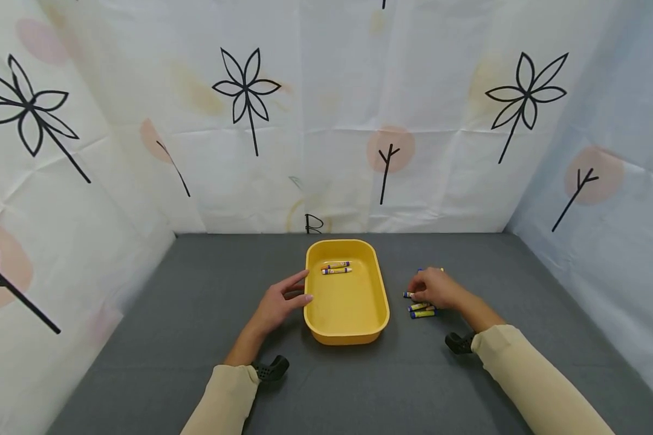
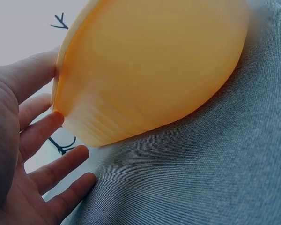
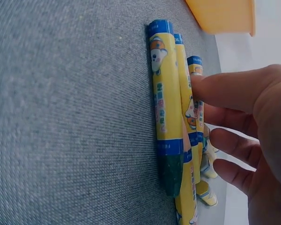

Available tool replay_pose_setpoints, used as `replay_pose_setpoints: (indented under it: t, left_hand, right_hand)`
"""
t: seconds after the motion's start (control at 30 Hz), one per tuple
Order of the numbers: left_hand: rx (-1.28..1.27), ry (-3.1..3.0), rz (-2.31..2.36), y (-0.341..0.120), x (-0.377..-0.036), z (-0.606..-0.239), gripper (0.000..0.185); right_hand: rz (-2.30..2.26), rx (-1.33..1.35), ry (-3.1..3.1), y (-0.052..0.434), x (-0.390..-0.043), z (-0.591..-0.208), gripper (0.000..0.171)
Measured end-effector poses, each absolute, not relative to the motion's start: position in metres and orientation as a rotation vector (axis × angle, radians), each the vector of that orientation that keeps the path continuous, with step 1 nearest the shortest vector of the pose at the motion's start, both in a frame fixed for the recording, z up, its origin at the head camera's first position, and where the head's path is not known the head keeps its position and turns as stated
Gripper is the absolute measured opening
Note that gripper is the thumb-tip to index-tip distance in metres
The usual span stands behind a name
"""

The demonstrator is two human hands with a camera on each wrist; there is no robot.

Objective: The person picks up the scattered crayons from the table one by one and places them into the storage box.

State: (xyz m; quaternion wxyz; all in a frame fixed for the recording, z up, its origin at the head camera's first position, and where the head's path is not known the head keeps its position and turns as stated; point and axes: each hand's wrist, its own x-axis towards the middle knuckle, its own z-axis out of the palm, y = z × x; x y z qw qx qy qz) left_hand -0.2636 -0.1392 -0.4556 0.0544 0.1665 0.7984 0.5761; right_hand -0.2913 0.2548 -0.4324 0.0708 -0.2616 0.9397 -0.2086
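Observation:
A yellow tray sits mid-table with two yellow-and-blue crayons lying side by side at its far end. My left hand rests against the tray's left rim with its fingers straight. In the left wrist view the fingers are spread beside the tray's outer wall. My right hand is down on a small pile of crayons just right of the tray. In the right wrist view the thumb and curled fingers close on one crayon of a row lying on the cloth.
A grey cloth covers the table. White sheets printed with flowers wall it in at the back and on both sides. One more crayon lies just beyond my right hand.

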Motion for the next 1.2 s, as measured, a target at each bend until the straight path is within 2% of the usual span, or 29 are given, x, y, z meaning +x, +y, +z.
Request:
replay_pose_setpoints:
  t: [0.27, 0.77, 1.2]
  left_hand:
    - [0.548, 2.433, 1.727, -0.138, -0.247, -0.428, 0.062]
    - [0.511, 2.429, 1.722, -0.141, -0.248, -0.43, 0.061]
    - [0.552, 2.408, 1.735, -0.14, -0.248, -0.431, 0.061]
  right_hand:
    - [-0.624, -0.766, 2.902, 0.25, -0.295, -0.426, 0.006]
    - [-0.687, -0.795, 3.052, 0.223, -0.315, -0.386, 0.012]
    - [-0.658, -0.835, 2.981, 0.17, -0.337, -0.349, 0.016]
